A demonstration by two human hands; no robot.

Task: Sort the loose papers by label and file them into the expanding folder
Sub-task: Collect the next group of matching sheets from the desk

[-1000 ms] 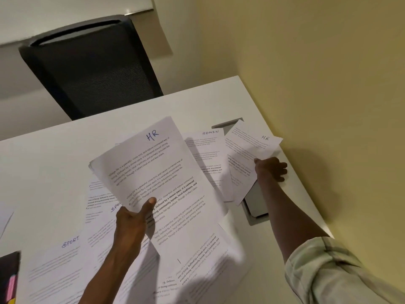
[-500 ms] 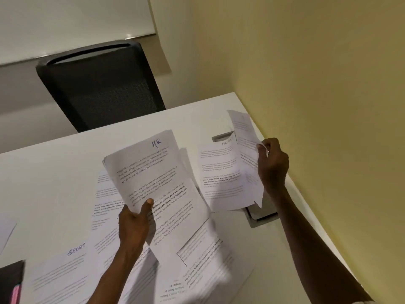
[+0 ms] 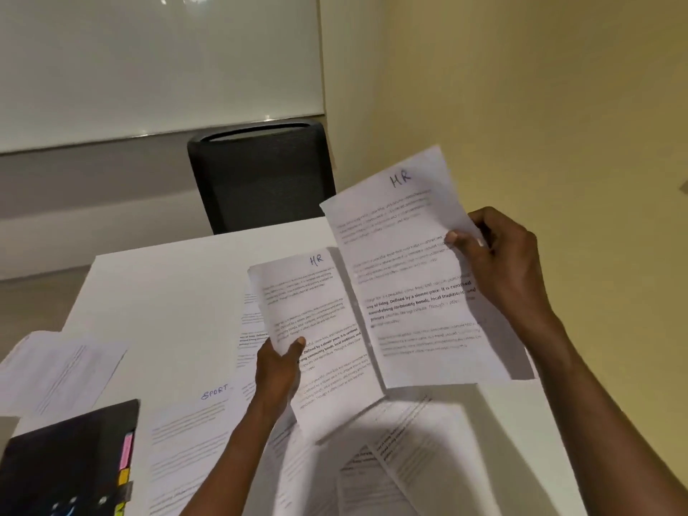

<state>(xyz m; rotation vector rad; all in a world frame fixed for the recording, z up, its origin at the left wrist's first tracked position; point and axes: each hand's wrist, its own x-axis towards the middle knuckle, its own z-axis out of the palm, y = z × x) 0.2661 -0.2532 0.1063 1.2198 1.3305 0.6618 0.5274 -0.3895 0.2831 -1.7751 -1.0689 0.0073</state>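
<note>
My left hand point(image 3: 277, 370) pinches a printed sheet labelled HR point(image 3: 316, 310) by its left edge, held above the table. My right hand point(image 3: 506, 262) grips a second HR sheet point(image 3: 413, 277) by its right edge, raised beside the first and slightly higher. Loose papers lie on the white table point(image 3: 167, 292) below, one labelled SPORT point(image 3: 197, 422). The black expanding folder point(image 3: 63, 467) with coloured tabs lies at the bottom left.
A black chair point(image 3: 260, 180) stands behind the table's far edge. A yellow wall point(image 3: 540, 106) runs along the right side. More white sheets point(image 3: 56, 370) lie at the left, above the folder. A whiteboard covers the back wall.
My right hand lifted the HR sheet off the table at the right and brought it up beside the sheet in my left hand. The view tilted upward.
</note>
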